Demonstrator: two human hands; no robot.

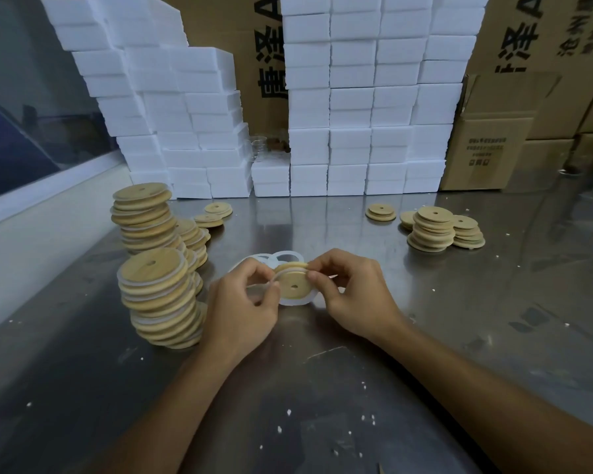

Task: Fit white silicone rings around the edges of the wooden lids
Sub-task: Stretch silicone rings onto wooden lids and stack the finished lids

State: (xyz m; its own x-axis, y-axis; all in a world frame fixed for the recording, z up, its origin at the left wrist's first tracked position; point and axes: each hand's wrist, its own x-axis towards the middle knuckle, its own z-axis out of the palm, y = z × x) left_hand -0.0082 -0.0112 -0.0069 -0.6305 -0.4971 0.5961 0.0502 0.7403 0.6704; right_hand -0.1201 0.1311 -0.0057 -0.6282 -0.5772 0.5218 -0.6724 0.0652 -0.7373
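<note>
A round wooden lid [293, 284] with a centre hole is held between both hands just above the metal table. A white silicone ring [297, 301] hangs partly around its lower edge. My left hand [245, 304] pinches the ring and the lid's left edge. My right hand [350, 295] pinches the lid's upper right edge with thumb and fingers. More loose white rings [286, 256] lie on the table behind the lid.
Tall leaning stacks of lids with rings [158, 295] stand at the left, another stack [142, 217] behind it. Bare lids [435, 230] are piled at the right. White foam boxes [353, 131] and cardboard cartons [490, 145] wall the back. Foam crumbs dot the steel table [322, 388].
</note>
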